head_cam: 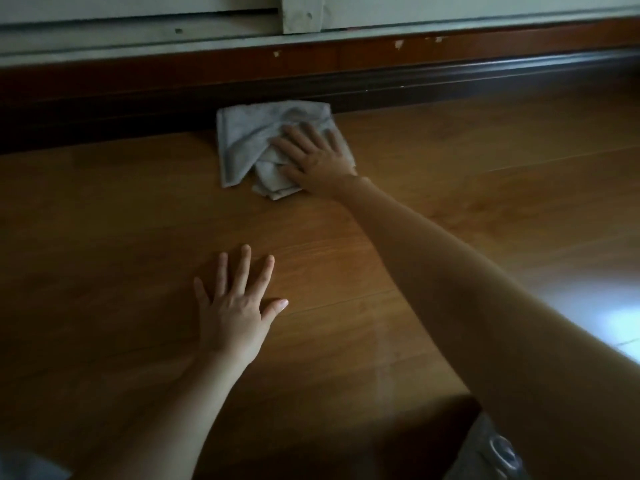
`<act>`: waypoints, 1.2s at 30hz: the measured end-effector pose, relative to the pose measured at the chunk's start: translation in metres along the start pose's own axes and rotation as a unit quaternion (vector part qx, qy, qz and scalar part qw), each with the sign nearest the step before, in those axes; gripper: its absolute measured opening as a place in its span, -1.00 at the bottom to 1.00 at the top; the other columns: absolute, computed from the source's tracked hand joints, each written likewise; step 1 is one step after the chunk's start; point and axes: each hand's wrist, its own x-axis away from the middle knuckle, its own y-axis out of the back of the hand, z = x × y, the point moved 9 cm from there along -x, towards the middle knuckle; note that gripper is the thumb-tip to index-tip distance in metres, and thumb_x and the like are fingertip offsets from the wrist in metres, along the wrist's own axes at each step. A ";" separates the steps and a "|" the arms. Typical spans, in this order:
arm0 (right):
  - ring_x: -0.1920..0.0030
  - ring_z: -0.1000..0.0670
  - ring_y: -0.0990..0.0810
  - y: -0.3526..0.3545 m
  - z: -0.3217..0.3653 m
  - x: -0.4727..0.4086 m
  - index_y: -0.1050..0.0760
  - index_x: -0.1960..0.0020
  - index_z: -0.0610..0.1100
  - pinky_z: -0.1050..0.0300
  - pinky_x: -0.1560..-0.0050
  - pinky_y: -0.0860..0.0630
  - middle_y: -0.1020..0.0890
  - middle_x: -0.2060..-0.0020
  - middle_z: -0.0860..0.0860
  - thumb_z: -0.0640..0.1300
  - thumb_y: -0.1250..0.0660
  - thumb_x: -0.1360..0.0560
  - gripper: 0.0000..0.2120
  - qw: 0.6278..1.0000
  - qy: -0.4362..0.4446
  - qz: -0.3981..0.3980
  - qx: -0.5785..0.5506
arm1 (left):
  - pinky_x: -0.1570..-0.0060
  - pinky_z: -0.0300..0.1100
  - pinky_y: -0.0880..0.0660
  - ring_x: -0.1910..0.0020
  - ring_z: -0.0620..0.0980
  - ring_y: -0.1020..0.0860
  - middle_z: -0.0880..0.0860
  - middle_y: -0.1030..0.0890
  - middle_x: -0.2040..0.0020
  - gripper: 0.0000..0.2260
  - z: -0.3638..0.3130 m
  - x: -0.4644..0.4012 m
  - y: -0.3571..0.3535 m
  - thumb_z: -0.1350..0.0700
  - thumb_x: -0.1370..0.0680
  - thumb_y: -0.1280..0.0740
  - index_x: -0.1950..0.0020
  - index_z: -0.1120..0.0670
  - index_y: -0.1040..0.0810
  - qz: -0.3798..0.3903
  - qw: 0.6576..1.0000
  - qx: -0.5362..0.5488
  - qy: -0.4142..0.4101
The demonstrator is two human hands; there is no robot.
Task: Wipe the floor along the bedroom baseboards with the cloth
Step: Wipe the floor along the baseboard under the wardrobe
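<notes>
The cloth [249,140], a pale grey rag bunched into loose folds, lies on the wooden floor [104,216] with its far edge pushed up against the dark baseboard [450,83]. The right hand [317,155] rests flat on the cloth's right portion, fingers spread wide and straight, pressing the fabric down onto the boards rather than gripping it; its arm reaches in long from the lower right. The cloth's left half spreads out free of the hand, one corner trailing toward the viewer. Well apart from it and nearer the viewer, the left hand [235,306] lies palm down on the bare floor, fingers splayed and straight, thumb out to the right, holding nothing. Above the baseboard runs a reddish-brown strip with a few pale chips, and above that a light-coloured panel [138,32] with a vertical piece set against it. A bright patch of light glares on the floor at the right edge
</notes>
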 end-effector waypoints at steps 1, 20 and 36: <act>-0.56 -0.11 0.18 -0.001 -0.032 0.007 0.15 -0.57 0.12 -0.24 -0.50 0.15 0.11 -0.57 0.05 0.19 0.12 -0.64 -0.45 1.000 -0.023 0.000 0.004 | -0.42 0.35 0.06 -0.56 0.16 0.18 -0.03 0.16 -0.60 -0.32 0.000 0.000 0.000 -0.41 -0.41 0.25 -0.50 -0.24 0.19 -0.005 1.000 0.004 -0.002; -0.54 -0.24 0.21 -0.009 0.046 0.003 0.17 -0.56 0.16 -0.47 -0.41 0.14 0.11 -0.57 -0.03 0.32 0.06 -0.58 -0.36 1.000 -0.003 -0.020 0.012 | -0.36 0.43 -0.05 -0.55 0.21 -0.01 0.01 -0.05 -0.59 -0.36 0.003 -0.002 -0.007 -0.42 -0.51 0.16 -0.54 -0.20 -0.05 -0.028 0.999 0.012 -0.016; -0.53 -0.26 0.16 -0.007 -0.164 0.074 0.11 -0.54 0.24 -0.39 -0.43 0.08 0.06 -0.57 0.07 0.32 0.03 -0.56 -0.40 0.965 -0.252 -0.025 -0.065 | -0.43 0.36 0.14 -0.55 0.14 0.25 -0.05 0.30 -0.55 -0.36 0.002 -0.001 -0.002 -0.39 -0.46 0.19 -0.49 -0.24 0.25 -0.019 0.999 0.039 -0.008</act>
